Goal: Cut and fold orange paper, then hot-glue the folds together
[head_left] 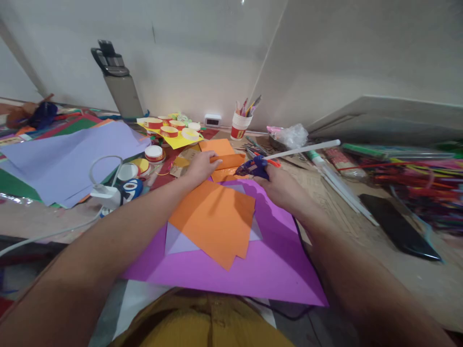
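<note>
My right hand grips a dark blue hot glue gun, with a long white glue stick poking out of its back. The gun's nozzle points left, close over a folded orange paper piece. My left hand pinches the left end of that piece between thumb and fingers. Beneath the hands lies more orange paper. Nearer me, cut orange sheets rest on a pale lilac sheet, all on a large purple sheet.
Left are lilac sheets, a white plug adapter with cable, and a grey bottle. Paper cup rings sit on yellow paper at the back. A cup of pens, a black phone and pipe cleaners stand or lie right.
</note>
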`<state>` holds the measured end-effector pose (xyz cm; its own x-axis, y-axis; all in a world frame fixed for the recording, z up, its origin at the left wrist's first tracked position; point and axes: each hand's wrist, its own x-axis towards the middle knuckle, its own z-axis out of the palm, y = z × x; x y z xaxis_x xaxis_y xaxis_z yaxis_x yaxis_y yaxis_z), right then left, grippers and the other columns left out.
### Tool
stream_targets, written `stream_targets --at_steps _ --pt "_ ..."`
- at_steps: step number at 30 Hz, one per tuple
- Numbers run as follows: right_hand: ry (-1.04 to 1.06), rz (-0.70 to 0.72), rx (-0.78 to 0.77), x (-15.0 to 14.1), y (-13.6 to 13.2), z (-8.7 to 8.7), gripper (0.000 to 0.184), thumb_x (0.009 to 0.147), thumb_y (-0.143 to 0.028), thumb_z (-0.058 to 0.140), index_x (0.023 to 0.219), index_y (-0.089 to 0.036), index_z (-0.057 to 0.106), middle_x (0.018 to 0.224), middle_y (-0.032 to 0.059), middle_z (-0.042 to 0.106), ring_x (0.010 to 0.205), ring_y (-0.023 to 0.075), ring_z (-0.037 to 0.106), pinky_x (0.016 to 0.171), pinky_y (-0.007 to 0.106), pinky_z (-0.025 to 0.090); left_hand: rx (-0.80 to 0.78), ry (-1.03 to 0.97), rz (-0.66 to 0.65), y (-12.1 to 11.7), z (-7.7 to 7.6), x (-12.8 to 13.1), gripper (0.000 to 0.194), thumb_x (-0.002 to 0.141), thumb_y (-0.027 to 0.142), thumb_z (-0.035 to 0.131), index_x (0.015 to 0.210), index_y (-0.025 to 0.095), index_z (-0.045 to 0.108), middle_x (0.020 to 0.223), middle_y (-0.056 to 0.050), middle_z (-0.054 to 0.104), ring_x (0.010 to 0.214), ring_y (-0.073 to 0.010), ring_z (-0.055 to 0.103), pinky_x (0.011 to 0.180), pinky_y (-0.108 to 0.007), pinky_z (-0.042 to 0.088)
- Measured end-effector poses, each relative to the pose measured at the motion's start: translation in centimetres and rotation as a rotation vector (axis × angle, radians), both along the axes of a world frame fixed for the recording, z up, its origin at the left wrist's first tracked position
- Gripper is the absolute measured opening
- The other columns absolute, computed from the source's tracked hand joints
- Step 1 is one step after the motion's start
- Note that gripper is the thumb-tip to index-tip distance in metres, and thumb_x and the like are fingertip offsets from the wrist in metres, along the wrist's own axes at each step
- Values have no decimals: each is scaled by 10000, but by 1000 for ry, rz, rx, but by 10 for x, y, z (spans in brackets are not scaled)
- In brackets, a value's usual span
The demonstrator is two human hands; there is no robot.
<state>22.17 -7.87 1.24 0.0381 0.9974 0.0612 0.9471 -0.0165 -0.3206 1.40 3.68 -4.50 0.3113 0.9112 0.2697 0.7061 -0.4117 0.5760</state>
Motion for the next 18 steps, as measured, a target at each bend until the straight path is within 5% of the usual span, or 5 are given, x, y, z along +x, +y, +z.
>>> stream_targets --at_steps 5,18 --pt "-90 -84 -58 11 -1 6 281 926 -374 503 1035 -157 644 990 141 721 882 269 671 663 297 431 1 -20 14 -1 0 1 135 847 285 608 778 176 645 834 -54 690 784 -193 583 726 -301 409" --pt "25 -16 -35 8 -1 0 308 914 -418 537 1061 -183 671 1034 115 725 906 252 671 702 290 457 0 4 9 -2 1 1 162 858 298 599 807 164 674 862 -60 706 793 -187 588 744 -296 423"
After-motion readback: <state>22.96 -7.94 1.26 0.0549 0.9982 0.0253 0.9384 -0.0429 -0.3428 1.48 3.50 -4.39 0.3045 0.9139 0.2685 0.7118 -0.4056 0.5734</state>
